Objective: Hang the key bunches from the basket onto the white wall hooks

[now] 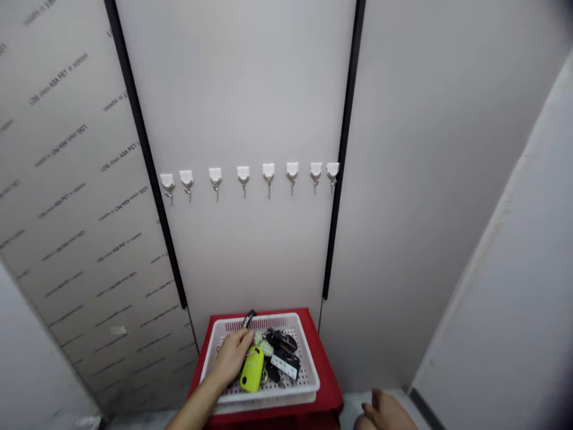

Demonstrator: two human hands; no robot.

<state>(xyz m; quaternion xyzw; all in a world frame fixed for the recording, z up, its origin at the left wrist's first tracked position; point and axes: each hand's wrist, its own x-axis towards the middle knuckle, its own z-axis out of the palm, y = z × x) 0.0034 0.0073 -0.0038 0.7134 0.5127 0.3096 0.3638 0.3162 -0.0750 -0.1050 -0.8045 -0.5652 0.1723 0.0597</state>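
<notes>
My left hand (232, 357) reaches into a white plastic basket (308, 358). Its fingers are closed in a pinch on the ring of a yellow-green car key (253, 369), which lies just below the fingertips. A black strap (249, 318) sticks up past the fingers at the basket's back rim. Beside the hand are a pale green-white keyring charm (264, 344) and several black car keys (283, 341), one with a white label strip (283, 366). My right hand (387, 412) is low at the bottom edge, partly cut off, its loosely bent fingers apart and nothing visible in them.
The basket stands on a red-covered stand (320, 364) against a light wall panel (250, 251). Several white adhesive hooks (268, 171) run in a row between two black strips (344, 143). Printed film (89, 179) covers the left panel; a white wall (514, 286) rises at right.
</notes>
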